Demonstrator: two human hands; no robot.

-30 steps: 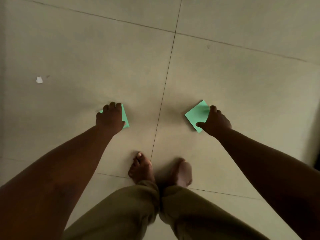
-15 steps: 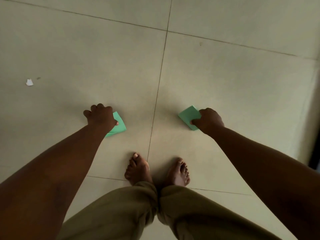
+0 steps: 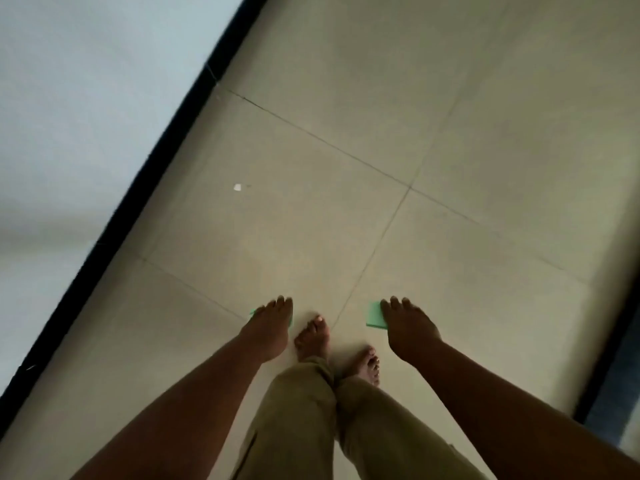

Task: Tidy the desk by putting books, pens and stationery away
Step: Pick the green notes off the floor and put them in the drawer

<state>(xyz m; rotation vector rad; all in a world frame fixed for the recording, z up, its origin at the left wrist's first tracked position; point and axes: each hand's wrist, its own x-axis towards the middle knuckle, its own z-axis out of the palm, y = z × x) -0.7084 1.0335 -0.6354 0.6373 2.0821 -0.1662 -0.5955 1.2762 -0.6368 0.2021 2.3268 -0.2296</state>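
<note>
I look down at a tiled floor [image 3: 450, 133] in dim light. My left hand [image 3: 270, 329] holds a green sticky-note pad [image 3: 253, 311]; only thin slivers of it show beside the hand. My right hand [image 3: 408, 329] holds a second green pad [image 3: 375, 317], which sticks out to the left of the fingers. Both hands are seen from the back with the fingers stretched forward over the pads. The thumbs are hidden underneath.
My bare feet [image 3: 313, 336] and khaki trouser legs [image 3: 311, 427] are between my arms. A small white paper scrap [image 3: 237, 187] lies on the floor. A white wall [image 3: 69, 116] with a black skirting [image 3: 138, 192] runs along the left. A dark edge [image 3: 604, 358] borders the right.
Both hands have come up off the floor with the green pads in them. The view has swung and tilted, bringing the left wall and skirting into sight.
</note>
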